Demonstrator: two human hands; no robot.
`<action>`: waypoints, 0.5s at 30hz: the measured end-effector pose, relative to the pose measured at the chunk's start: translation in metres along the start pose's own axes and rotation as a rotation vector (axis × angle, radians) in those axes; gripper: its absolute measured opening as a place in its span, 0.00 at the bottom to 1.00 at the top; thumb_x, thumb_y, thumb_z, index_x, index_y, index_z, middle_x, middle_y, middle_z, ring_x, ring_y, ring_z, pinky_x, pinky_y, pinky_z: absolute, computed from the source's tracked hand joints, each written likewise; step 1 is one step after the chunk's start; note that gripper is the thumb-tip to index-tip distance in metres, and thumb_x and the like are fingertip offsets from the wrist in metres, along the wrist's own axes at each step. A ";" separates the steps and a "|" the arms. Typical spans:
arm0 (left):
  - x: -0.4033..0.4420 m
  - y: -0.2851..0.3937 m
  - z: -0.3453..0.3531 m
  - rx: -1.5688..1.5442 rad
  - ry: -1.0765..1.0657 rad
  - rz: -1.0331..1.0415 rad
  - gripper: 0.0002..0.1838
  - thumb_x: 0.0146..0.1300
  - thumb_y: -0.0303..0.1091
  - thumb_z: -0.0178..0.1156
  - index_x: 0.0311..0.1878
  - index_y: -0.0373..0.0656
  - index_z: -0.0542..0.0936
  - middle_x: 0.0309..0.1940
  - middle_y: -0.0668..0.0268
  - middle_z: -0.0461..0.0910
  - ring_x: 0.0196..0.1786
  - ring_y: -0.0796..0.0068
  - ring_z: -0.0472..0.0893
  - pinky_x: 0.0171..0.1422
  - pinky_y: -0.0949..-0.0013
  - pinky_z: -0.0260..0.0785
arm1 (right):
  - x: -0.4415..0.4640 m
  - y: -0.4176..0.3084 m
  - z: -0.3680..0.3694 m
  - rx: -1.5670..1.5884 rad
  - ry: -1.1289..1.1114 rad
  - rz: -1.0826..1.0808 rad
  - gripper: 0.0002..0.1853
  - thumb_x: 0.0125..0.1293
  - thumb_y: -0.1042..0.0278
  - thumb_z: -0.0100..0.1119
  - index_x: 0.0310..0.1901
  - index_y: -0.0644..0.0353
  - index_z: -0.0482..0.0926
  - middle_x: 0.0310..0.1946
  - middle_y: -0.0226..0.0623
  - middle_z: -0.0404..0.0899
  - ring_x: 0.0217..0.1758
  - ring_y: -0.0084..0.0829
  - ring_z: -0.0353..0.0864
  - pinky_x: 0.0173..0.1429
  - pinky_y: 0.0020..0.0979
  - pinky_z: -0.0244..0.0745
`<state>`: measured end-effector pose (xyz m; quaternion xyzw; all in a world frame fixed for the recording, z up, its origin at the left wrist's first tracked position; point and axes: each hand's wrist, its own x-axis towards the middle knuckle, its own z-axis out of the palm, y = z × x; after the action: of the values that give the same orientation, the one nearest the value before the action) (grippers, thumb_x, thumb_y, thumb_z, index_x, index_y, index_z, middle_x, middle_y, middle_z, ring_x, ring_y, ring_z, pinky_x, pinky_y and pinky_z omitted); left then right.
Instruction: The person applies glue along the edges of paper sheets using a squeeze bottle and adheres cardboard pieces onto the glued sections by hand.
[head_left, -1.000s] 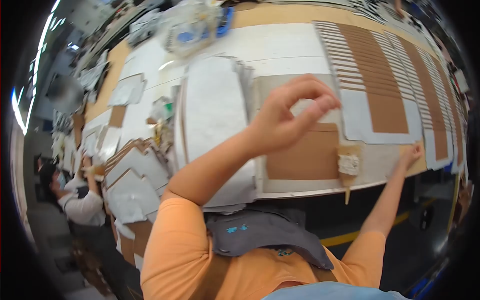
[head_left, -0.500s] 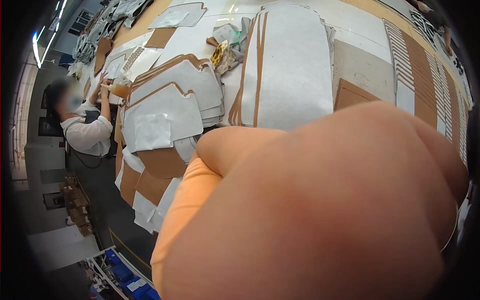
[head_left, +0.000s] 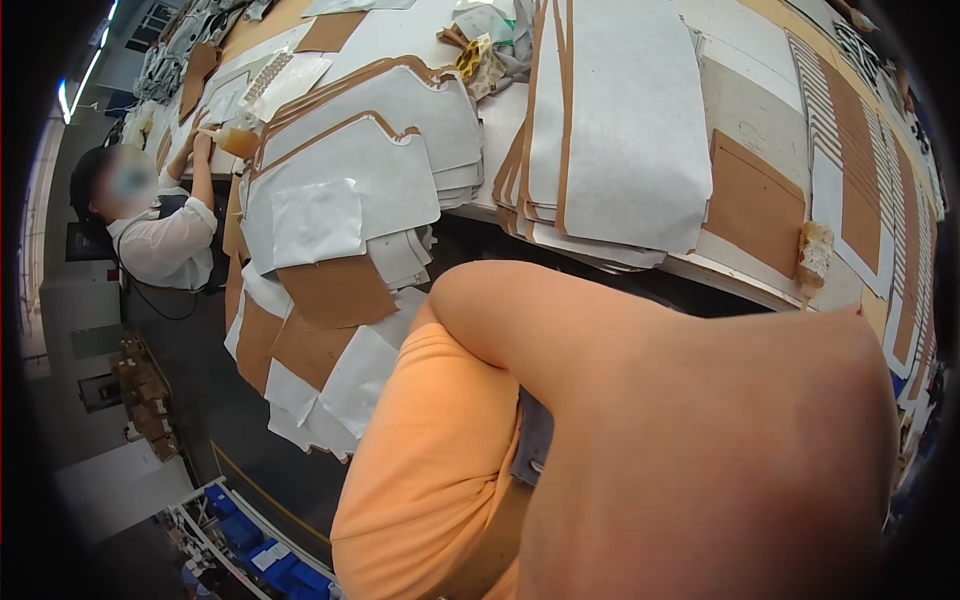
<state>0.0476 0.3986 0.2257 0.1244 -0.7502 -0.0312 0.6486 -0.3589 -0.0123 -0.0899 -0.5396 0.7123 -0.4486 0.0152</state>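
Filling the near view: left hand (head_left: pixel 740 430), blurred; can't tell if wide, narrow or holding anything. Right hand's state, can't tell. Bottle (head_left: pixel 815 256) at worktop (head_left: pixel 735 284) near edge, beside brown panel (head_left: pixel 757 190). White stack (head_left: pixel 632 130) left of panel. Farther, person (head_left: pixel 165 240).

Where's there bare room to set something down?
The grey board between the tall white stack and striped sheets; narrower, the tabletop between that stack and the notched sheets. Crowded: left, where notched sheets overlap.
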 end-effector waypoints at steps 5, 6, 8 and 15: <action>-0.002 -0.006 0.009 -0.011 0.012 0.048 0.20 0.71 0.45 0.42 0.42 0.37 0.75 0.34 0.59 0.77 0.34 0.70 0.75 0.46 0.66 0.67 | 0.012 0.009 0.005 0.020 -0.006 0.012 0.19 0.63 0.57 0.51 0.49 0.63 0.75 0.45 0.44 0.79 0.47 0.39 0.78 0.52 0.36 0.70; -0.001 -0.006 0.011 -0.011 0.014 0.049 0.20 0.71 0.45 0.42 0.42 0.37 0.75 0.34 0.59 0.77 0.34 0.70 0.75 0.46 0.66 0.67 | 0.016 0.009 0.009 0.176 -0.022 0.164 0.20 0.63 0.57 0.51 0.50 0.62 0.74 0.45 0.43 0.79 0.47 0.39 0.78 0.52 0.37 0.70; -0.001 -0.008 0.013 -0.014 0.016 0.057 0.20 0.70 0.45 0.42 0.42 0.37 0.75 0.33 0.59 0.77 0.33 0.70 0.75 0.45 0.66 0.67 | 0.031 0.003 0.006 0.479 -0.054 0.471 0.21 0.63 0.57 0.51 0.52 0.62 0.72 0.45 0.43 0.78 0.47 0.39 0.77 0.51 0.37 0.71; 0.000 -0.010 0.022 -0.043 0.032 0.040 0.20 0.70 0.46 0.42 0.42 0.37 0.75 0.32 0.59 0.76 0.31 0.70 0.74 0.42 0.67 0.67 | 0.071 -0.167 -0.052 0.787 -0.117 -0.042 0.18 0.66 0.61 0.50 0.46 0.70 0.72 0.41 0.43 0.78 0.45 0.33 0.76 0.49 0.33 0.73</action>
<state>0.0273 0.3861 0.2201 0.0960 -0.7412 -0.0323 0.6636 -0.2882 -0.0383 0.0836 -0.5314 0.4728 -0.6561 0.2522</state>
